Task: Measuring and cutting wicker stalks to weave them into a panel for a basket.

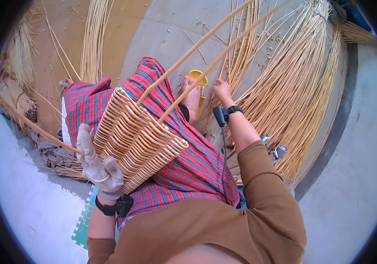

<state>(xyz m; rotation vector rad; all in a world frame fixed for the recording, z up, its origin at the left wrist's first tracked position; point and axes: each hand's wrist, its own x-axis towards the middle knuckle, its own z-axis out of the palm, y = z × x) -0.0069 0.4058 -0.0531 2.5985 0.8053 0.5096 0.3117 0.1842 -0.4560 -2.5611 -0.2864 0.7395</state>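
Observation:
A light-brown wicker basket leans on my lap, tilted. Two long rods rise from its far side toward the upper right. Against its left edge rests my left hand in a pale grey glove, fingers stretched and thumb apart. Another long rod comes in from the left and meets that hand; its end is hidden there. My bare right hand reaches forward past my foot, fingers curled and closed. Whatever it may hold is too small to make out. Beside it lies a yellow object with a metal part, its kind unclear.
Large fans of wicker rods cover the floor at the right. More rods lie at the far left, with bundles at the edge. A red checked cloth covers my legs. A small tin stands near my right elbow.

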